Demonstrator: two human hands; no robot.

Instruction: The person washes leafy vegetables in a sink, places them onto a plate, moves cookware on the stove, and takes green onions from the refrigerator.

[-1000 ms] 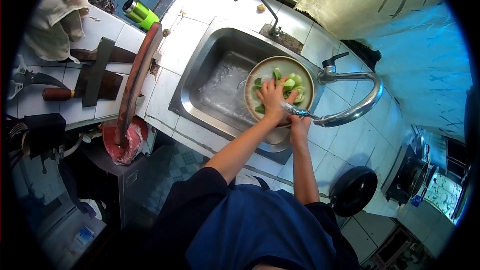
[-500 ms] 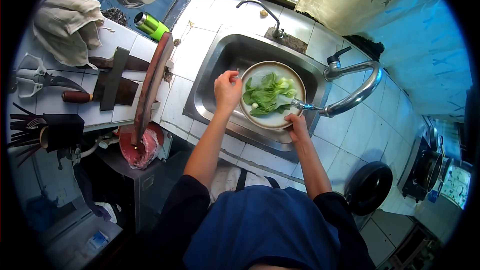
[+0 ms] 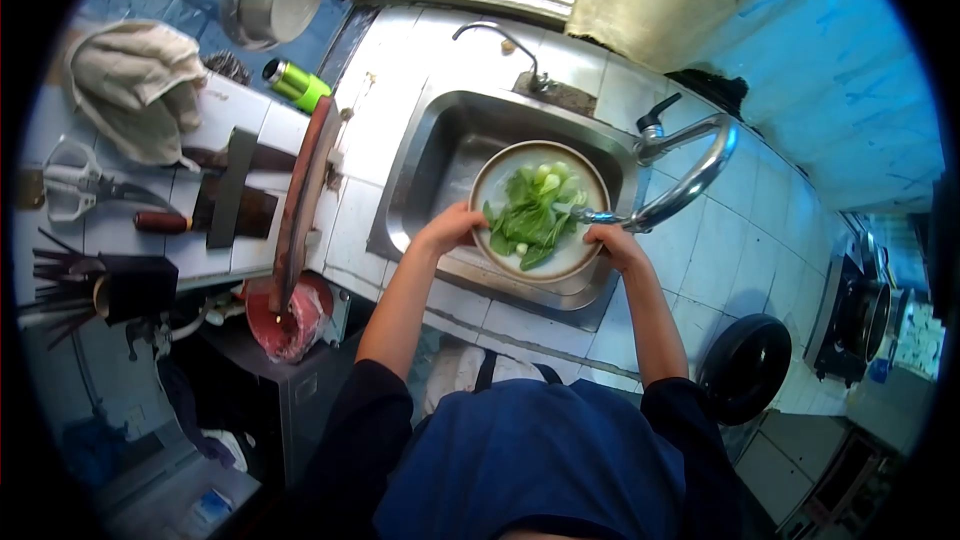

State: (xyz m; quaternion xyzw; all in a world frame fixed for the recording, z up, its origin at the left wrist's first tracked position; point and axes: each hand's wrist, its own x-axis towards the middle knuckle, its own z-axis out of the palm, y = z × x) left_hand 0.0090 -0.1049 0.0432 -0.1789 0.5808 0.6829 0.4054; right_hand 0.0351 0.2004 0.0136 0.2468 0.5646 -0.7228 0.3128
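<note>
A round plate (image 3: pixel 482 175) with a brown rim holds green leafy vegetables (image 3: pixel 532 218) over the metal sink (image 3: pixel 425 155). My left hand (image 3: pixel 452 228) grips the plate's left edge, its fingers partly hidden at the rim. On the right edge, my right hand (image 3: pixel 614 244) holds the plate with the thumb on the rim. The curved faucet (image 3: pixel 690 180) reaches over the plate's right side, its nozzle close to the leaves.
Left of the sink lie a wooden board (image 3: pixel 300 200), a cleaver (image 3: pixel 255 212), scissors (image 3: pixel 85 185), a cloth (image 3: pixel 140 90) and a green bottle (image 3: pixel 298 84). A black pan (image 3: pixel 745 368) stands at the right. A thin second tap (image 3: pixel 515 40) rises behind the sink.
My left hand has moved from above the vegetables, off to the left, and then onto the plate's left edge. The leaves now lie spread and uncovered. The view has shifted slightly.
</note>
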